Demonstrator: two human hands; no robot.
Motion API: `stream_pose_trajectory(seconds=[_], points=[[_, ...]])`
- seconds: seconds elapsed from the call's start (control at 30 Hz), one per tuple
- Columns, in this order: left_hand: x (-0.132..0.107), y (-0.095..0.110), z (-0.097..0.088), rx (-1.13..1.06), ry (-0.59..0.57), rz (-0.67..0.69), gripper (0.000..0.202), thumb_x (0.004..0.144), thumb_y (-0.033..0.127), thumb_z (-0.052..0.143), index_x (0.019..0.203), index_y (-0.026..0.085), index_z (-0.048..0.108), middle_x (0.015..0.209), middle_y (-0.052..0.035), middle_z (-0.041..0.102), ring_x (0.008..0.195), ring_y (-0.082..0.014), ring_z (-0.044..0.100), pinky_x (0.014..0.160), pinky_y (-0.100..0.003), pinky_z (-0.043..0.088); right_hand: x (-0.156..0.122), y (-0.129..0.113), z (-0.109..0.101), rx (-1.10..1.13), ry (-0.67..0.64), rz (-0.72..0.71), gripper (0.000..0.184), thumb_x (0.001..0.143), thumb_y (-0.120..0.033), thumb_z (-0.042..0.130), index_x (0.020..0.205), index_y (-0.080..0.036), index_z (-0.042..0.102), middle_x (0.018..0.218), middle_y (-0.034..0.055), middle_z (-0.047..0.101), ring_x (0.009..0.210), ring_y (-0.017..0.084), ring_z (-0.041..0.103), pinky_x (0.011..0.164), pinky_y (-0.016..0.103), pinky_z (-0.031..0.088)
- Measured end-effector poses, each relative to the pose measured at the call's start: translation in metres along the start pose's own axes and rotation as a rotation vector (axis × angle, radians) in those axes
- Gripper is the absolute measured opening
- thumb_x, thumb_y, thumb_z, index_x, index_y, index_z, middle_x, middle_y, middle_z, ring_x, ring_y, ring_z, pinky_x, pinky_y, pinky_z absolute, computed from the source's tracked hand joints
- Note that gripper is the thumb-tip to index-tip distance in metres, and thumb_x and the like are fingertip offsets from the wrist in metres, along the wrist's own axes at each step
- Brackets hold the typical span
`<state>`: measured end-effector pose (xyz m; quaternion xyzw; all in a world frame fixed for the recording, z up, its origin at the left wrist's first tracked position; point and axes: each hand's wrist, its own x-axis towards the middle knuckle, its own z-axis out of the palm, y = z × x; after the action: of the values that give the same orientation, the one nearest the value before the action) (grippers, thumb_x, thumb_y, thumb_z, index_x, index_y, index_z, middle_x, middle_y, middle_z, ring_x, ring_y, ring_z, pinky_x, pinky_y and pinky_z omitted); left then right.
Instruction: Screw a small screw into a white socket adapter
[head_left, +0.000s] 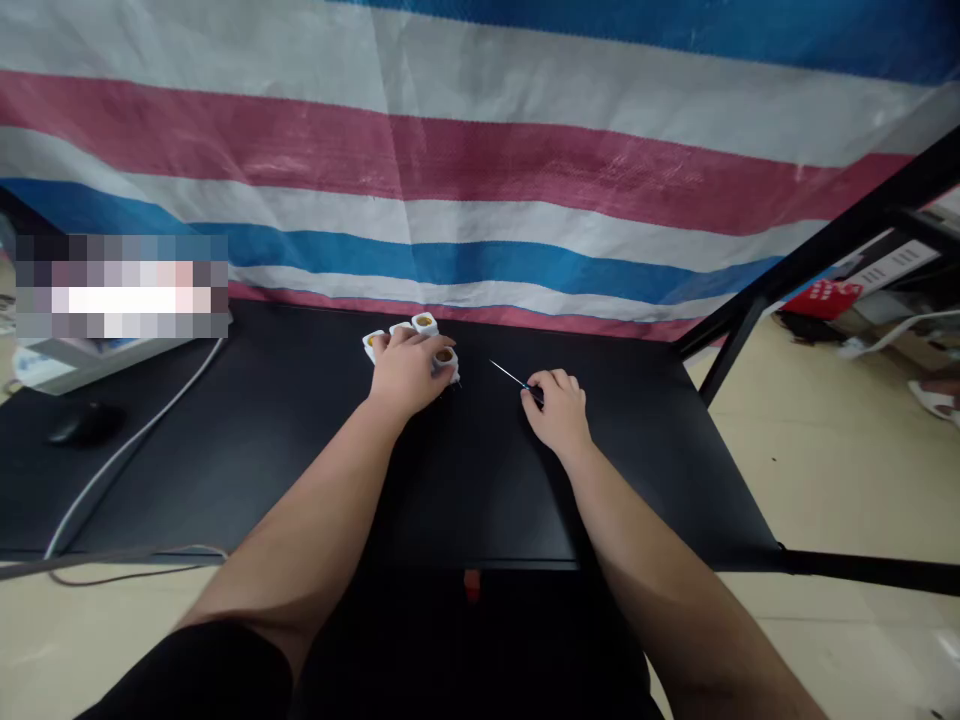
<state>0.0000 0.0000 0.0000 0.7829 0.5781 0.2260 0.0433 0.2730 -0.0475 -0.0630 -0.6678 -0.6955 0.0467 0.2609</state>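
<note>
My left hand (pixel 407 372) lies over a cluster of white plastic blocks with round brown or yellowish centres (pixel 424 322), near the table's far edge. Its fingers curl around the blocks and cover much of them, so I cannot tell whether they are joined. To the right, my right hand (pixel 559 410) rests low over the tabletop, closed around the dark handle of a screwdriver (pixel 510 374). The screwdriver's thin metal shaft points left and away from me, towards the blocks. Its tip is apart from them.
A black table (pixel 480 470) spans the view. On its left are a dark computer mouse (pixel 86 424), a pale cable (pixel 135 437) and a white device, partly blurred out. Behind hangs a striped tarp (pixel 480 150). A black metal frame (pixel 739 320) stands at the right.
</note>
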Motion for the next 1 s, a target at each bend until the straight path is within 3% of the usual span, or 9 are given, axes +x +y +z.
stream_pose_trajectory(seconds=[0.13, 0.23, 0.3, 0.4, 0.47, 0.63, 0.77, 0.87, 1.0], points=[[0.000, -0.003, -0.003, -0.101, 0.072, 0.101, 0.032, 0.094, 0.029, 0.077, 0.126, 0.030, 0.076, 0.125, -0.0095, 0.080, 0.123, -0.0380, 0.065, 0.110, -0.061, 0.043, 0.002, 0.009, 0.001, 0.192, 0.082, 0.002, 0.021, 0.101, -0.038, 0.057, 0.104, -0.023, 0.072, 0.104, 0.0111, 0.074, 0.100, 0.031, 0.066, 0.094, 0.048, 0.052], [-0.005, -0.001, -0.004, -0.360, 0.159, 0.174, 0.043, 0.097, 0.032, 0.073, 0.140, 0.026, 0.069, 0.130, -0.0110, 0.072, 0.111, -0.0284, 0.068, 0.101, -0.048, 0.055, 0.002, 0.016, 0.002, 0.431, 0.133, 0.044, 0.029, 0.100, -0.047, 0.060, 0.104, -0.022, 0.073, 0.100, 0.0105, 0.076, 0.091, 0.027, 0.070, 0.090, 0.045, 0.056], [-0.010, 0.003, -0.001, -0.518, 0.166, 0.174, 0.054, 0.094, 0.031, 0.073, 0.146, 0.023, 0.062, 0.123, -0.0102, 0.068, 0.097, -0.0230, 0.068, 0.090, -0.041, 0.059, 0.002, 0.019, 0.002, 0.569, 0.157, 0.103, 0.034, 0.097, -0.053, 0.065, 0.106, -0.021, 0.075, 0.100, 0.0102, 0.078, 0.089, 0.026, 0.072, 0.088, 0.044, 0.058], [-0.018, 0.012, 0.006, -0.669, 0.081, 0.142, 0.067, 0.084, 0.022, 0.073, 0.150, 0.020, 0.059, 0.117, -0.0095, 0.063, 0.088, -0.0202, 0.065, 0.079, -0.036, 0.059, 0.002, 0.022, 0.003, 0.720, 0.222, 0.212, 0.040, 0.088, -0.056, 0.076, 0.105, -0.020, 0.074, 0.096, 0.0083, 0.078, 0.084, 0.024, 0.072, 0.083, 0.042, 0.059], [-0.022, 0.020, 0.010, -0.739, -0.037, 0.159, 0.061, 0.083, 0.020, 0.071, 0.143, 0.021, 0.063, 0.118, -0.0098, 0.063, 0.089, -0.0201, 0.066, 0.076, -0.035, 0.058, 0.003, 0.024, 0.004, 0.807, 0.285, 0.272, 0.041, 0.081, -0.056, 0.083, 0.099, -0.020, 0.072, 0.088, 0.0046, 0.074, 0.079, 0.021, 0.069, 0.078, 0.039, 0.059], [-0.033, 0.040, 0.015, -0.807, -0.224, 0.331, 0.047, 0.086, 0.023, 0.075, 0.131, 0.021, 0.063, 0.120, -0.0100, 0.071, 0.100, -0.0237, 0.070, 0.089, -0.040, 0.059, 0.012, 0.027, -0.001, 1.071, 0.377, 0.333, 0.043, 0.074, -0.052, 0.090, 0.096, -0.020, 0.071, 0.085, -0.0006, 0.070, 0.077, 0.017, 0.071, 0.076, 0.037, 0.064], [-0.036, 0.041, 0.018, -0.595, -0.334, 0.444, 0.042, 0.081, 0.012, 0.076, 0.120, 0.022, 0.063, 0.118, -0.0088, 0.073, 0.116, -0.0295, 0.070, 0.103, -0.046, 0.056, 0.029, 0.014, -0.020, 1.206, 0.355, 0.219, 0.038, 0.080, -0.045, 0.092, 0.104, -0.021, 0.075, 0.091, -0.0005, 0.073, 0.083, 0.017, 0.079, 0.081, 0.036, 0.069], [-0.034, 0.035, 0.020, -0.546, -0.382, 0.378, 0.043, 0.079, 0.007, 0.074, 0.116, 0.024, 0.059, 0.115, -0.0079, 0.072, 0.114, -0.0295, 0.069, 0.097, -0.043, 0.056, 0.043, -0.006, -0.037, 1.162, 0.319, 0.001, 0.039, 0.085, -0.039, 0.091, 0.118, -0.027, 0.072, 0.094, -0.0029, 0.073, 0.076, 0.016, 0.079, 0.070, 0.033, 0.071], [-0.031, 0.028, 0.022, -0.580, -0.426, 0.282, 0.047, 0.077, 0.007, 0.077, 0.116, 0.024, 0.056, 0.109, -0.0054, 0.070, 0.096, -0.0245, 0.070, 0.082, -0.037, 0.055, 0.049, -0.035, -0.045, 1.066, 0.270, -0.217, 0.041, 0.094, -0.035, 0.084, 0.131, -0.031, 0.068, 0.099, -0.0027, 0.069, 0.078, 0.015, 0.080, 0.069, 0.031, 0.072]])
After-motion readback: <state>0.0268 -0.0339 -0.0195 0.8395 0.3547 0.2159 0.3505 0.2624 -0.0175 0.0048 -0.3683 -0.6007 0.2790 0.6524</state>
